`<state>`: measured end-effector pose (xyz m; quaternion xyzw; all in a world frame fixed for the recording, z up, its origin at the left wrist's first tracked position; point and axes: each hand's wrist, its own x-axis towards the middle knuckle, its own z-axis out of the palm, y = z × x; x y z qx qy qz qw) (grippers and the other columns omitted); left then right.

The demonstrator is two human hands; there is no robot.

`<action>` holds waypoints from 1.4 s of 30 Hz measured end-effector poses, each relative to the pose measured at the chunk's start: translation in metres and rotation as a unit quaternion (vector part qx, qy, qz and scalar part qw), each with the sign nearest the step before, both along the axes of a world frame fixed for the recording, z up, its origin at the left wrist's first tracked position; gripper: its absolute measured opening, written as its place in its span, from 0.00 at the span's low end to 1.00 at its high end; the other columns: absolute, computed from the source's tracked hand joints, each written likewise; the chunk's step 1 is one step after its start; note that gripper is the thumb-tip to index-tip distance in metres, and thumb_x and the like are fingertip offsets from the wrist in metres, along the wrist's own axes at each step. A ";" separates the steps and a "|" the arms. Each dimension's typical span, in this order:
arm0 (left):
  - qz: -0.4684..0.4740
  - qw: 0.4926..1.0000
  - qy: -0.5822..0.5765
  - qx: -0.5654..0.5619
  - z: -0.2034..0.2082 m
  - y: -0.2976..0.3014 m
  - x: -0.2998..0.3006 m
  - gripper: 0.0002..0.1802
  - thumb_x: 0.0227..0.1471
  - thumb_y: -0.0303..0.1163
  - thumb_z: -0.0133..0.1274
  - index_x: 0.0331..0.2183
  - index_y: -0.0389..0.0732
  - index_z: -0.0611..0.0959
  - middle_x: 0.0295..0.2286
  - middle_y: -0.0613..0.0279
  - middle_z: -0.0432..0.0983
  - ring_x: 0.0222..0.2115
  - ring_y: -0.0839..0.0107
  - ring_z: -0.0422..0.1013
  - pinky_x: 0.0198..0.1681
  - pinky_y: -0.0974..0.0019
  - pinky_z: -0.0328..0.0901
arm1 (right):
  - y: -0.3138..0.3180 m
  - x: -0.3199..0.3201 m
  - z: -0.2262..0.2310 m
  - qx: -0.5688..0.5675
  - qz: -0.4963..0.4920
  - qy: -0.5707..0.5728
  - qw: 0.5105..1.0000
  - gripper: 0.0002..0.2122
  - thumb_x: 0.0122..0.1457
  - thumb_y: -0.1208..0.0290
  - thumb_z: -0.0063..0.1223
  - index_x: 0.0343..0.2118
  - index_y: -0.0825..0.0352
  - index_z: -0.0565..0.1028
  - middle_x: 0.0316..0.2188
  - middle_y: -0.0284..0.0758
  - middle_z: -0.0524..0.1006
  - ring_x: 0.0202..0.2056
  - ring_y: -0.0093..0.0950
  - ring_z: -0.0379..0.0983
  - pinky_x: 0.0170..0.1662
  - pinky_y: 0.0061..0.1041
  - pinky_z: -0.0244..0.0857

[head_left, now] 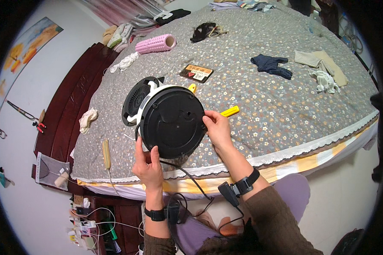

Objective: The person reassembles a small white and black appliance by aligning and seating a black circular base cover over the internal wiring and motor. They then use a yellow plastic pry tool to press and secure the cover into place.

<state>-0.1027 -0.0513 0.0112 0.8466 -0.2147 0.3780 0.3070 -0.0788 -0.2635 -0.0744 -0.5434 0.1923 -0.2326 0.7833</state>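
A small desk fan (pixel 171 120) lies tipped on the flowered grey bedspread (pixel 264 97), its round black base facing me and its black grille (pixel 136 100) behind at the left. My left hand (pixel 148 163) grips the lower left rim of the base. My right hand (pixel 217 127) holds the right rim of the base. A black cord (pixel 187 175) runs from the fan down past my lap. A yellow handle (pixel 230 111) lies on the bed just right of my right hand, and another yellow piece (pixel 192 88) shows above the base.
On the bed lie a pink foam roller (pixel 155 43), a small dark red card packet (pixel 196 72), dark blue clothing (pixel 271 65), beige and white garments (pixel 323 68), a black item (pixel 204 30), and white socks (pixel 87 120). A dark wooden headboard (pixel 68 106) stands at left.
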 end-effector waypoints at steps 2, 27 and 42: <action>0.001 1.000 -0.008 0.012 -0.002 -0.001 0.003 0.28 0.55 0.33 0.63 0.56 0.38 0.77 0.18 0.60 0.76 0.16 0.71 0.70 0.23 0.65 0.64 | -0.001 0.001 -0.001 -0.005 0.006 0.011 1.000 0.12 0.63 0.72 0.55 0.48 0.68 0.79 0.34 0.29 0.81 0.32 0.17 0.74 0.29 0.20 0.66; 0.025 0.981 -0.141 0.132 0.016 0.007 0.009 0.23 0.49 0.40 0.67 0.46 0.41 0.85 0.25 0.65 0.73 0.26 0.65 0.67 0.33 0.61 0.56 | -0.002 0.004 -0.001 0.046 -0.001 -0.008 0.999 0.12 0.63 0.75 0.55 0.48 0.70 0.79 0.34 0.29 0.80 0.26 0.15 0.69 0.28 0.17 0.64; 0.005 0.992 -0.118 0.040 0.017 -0.002 0.004 0.23 0.44 0.30 0.69 0.45 0.37 0.83 0.45 0.51 0.75 0.43 0.55 0.70 0.49 0.56 0.64 | -0.001 0.003 -0.001 0.079 -0.018 -0.050 0.995 0.12 0.64 0.74 0.55 0.48 0.70 0.79 0.34 0.29 0.80 0.27 0.14 0.69 0.27 0.15 0.63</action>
